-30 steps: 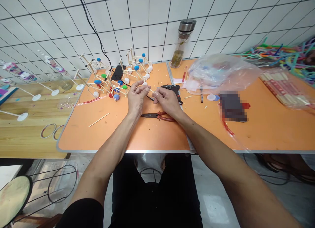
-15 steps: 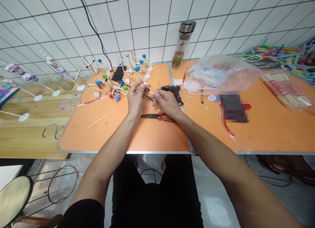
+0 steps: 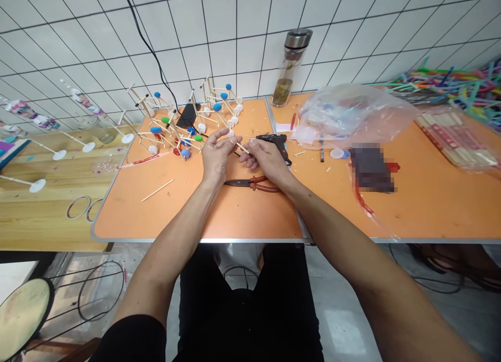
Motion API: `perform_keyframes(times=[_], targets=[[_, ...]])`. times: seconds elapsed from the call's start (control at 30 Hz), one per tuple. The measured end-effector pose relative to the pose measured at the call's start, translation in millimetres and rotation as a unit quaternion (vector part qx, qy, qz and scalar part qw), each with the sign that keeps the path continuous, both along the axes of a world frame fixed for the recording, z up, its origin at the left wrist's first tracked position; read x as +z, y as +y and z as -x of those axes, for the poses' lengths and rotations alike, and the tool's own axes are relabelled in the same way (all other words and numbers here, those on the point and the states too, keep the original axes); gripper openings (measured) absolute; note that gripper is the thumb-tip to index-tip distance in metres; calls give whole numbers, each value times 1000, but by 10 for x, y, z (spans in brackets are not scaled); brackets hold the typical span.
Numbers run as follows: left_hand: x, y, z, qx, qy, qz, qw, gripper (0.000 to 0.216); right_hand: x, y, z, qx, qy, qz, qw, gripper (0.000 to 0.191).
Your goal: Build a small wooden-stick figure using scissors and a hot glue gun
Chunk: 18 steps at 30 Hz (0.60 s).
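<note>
Between my two hands is a short wooden stick (image 3: 242,148). The fingers of my left hand (image 3: 217,153) are closed on its upper left end, and my right hand (image 3: 266,156) pinches it lower down on the right. Just below the hands lie pliers (image 3: 250,183) with red-brown handles. A black glue gun (image 3: 276,143) rests behind my right hand. To the left and behind stand several small stick frames (image 3: 164,130) with blue, green, red and white blobs. One loose stick (image 3: 157,190) lies left of my left forearm.
A glass tea bottle (image 3: 287,70) stands against the tiled wall. On the right are a clear plastic bag (image 3: 352,114), a pack of wooden sticks (image 3: 456,137) and colourful pipe cleaners (image 3: 450,93). A black phone-like block (image 3: 188,115) with a cable lies at the back.
My right hand has turned a little and its lower fingers have shifted on the stick. My left hand stays nearly in place.
</note>
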<state>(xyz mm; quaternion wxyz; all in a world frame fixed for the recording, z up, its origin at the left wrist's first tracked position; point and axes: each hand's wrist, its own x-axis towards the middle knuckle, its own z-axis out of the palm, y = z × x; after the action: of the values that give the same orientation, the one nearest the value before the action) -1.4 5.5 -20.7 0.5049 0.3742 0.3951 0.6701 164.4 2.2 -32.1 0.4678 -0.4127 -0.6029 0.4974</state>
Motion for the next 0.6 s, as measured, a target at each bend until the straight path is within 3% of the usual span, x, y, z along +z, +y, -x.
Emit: perform_keyframes(times=[0.17,0.4,0.6], targets=[[-35,43,21,13,-3,3,1000,51,15,38,-49,-18,21,20,999,66],[-55,61,4,33,12,17,999,50,53,-25,34,-18,-28,-26,999,41],[-62,35,-33,7,20,24,999,56,26,-26,67,-21,-40,-38,998,37]])
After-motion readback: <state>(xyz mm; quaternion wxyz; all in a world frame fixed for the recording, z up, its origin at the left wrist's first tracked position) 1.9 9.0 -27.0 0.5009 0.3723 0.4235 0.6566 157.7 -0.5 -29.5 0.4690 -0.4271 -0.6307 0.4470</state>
